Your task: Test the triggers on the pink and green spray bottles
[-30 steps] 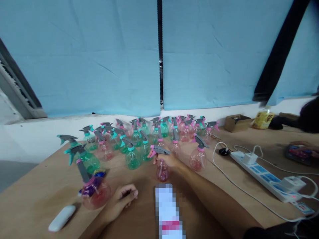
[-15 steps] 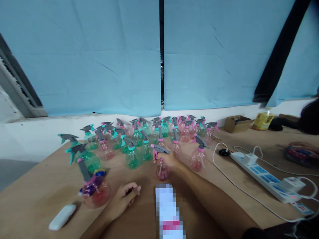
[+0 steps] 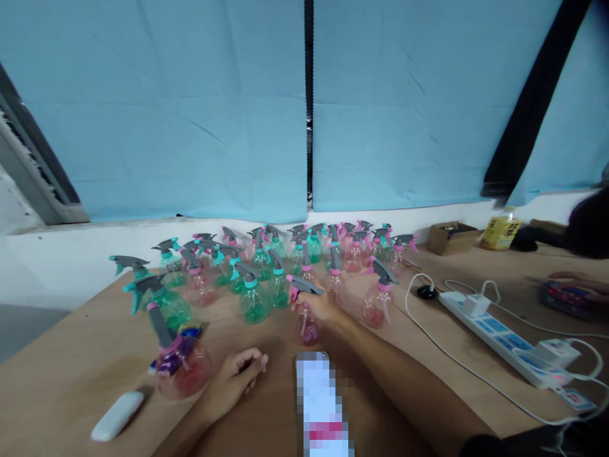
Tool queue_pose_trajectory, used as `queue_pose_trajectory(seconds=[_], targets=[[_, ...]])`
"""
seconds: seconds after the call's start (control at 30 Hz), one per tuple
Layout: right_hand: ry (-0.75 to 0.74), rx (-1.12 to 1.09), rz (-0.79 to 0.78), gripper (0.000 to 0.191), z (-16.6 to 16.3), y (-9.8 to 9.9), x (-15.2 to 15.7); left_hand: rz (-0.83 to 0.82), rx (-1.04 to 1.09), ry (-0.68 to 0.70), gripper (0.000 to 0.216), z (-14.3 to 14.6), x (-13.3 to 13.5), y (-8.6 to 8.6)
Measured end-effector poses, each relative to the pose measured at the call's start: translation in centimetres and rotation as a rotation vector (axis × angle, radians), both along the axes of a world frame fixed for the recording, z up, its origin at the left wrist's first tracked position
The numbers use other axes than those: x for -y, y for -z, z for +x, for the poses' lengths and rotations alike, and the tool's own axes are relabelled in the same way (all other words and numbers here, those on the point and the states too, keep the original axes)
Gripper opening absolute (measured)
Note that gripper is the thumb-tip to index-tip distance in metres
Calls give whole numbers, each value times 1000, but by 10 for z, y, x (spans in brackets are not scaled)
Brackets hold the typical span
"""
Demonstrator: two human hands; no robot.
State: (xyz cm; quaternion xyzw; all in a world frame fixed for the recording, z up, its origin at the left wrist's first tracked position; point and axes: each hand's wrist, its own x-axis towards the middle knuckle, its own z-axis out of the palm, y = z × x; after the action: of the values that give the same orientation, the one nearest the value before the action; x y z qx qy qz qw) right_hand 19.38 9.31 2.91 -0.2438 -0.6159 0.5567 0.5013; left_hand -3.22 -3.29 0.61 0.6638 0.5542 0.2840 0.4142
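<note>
My right hand [image 3: 316, 304] is wrapped round the neck of a pink spray bottle [image 3: 308, 330] with a grey head and pink trigger. That bottle stands upright on the table just behind a phone [image 3: 320, 387], whose screen is lit and partly blurred. My left hand [image 3: 243, 373] rests on the tabletop with its fingers curled in and nothing visible in them. Left of it stands another pink spray bottle [image 3: 185, 374], with a purple and yellow packet [image 3: 190, 330] behind it. A white oval case [image 3: 117, 416] lies at the front left.
Several green spray bottles [image 3: 254, 303] and pink spray bottles [image 3: 378, 304] crowd the back of the table [image 3: 61, 374]. On the right lie a power strip [image 3: 495, 336] with cables and a black mouse [image 3: 427, 291]. Beyond are a cardboard box [image 3: 453, 238], a yellow-labelled bottle [image 3: 500, 231] and another person's hand [image 3: 578, 279].
Almost nothing differs. The whole view has shifted very slightly; my right hand keeps its hold on the spray bottle and my left hand stays in place.
</note>
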Motion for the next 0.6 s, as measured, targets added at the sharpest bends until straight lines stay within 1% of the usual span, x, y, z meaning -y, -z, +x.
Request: queue_pose_trajectory(seconds=[0.1,0.17,0.3,0.37,0.43,0.6], targets=[[-13,34,36,18,-1,-2,2,-7,5,-7,51,1,1,-2],[-13,13,28,16,-3,-1,2,-5,7,-9,51,2,1,-2],[65,-17,4,10,-11,3,-1,2,16,-5,49,0,-1,0],[88,12,41,13,-16,5,-3,1,24,2,48,-2,-2,3],[73,22,85,18,-22,5,-1,0,43,16,47,-4,-3,6],[57,-57,175,27,-38,8,20,-10,108,43,43,-9,-1,7]])
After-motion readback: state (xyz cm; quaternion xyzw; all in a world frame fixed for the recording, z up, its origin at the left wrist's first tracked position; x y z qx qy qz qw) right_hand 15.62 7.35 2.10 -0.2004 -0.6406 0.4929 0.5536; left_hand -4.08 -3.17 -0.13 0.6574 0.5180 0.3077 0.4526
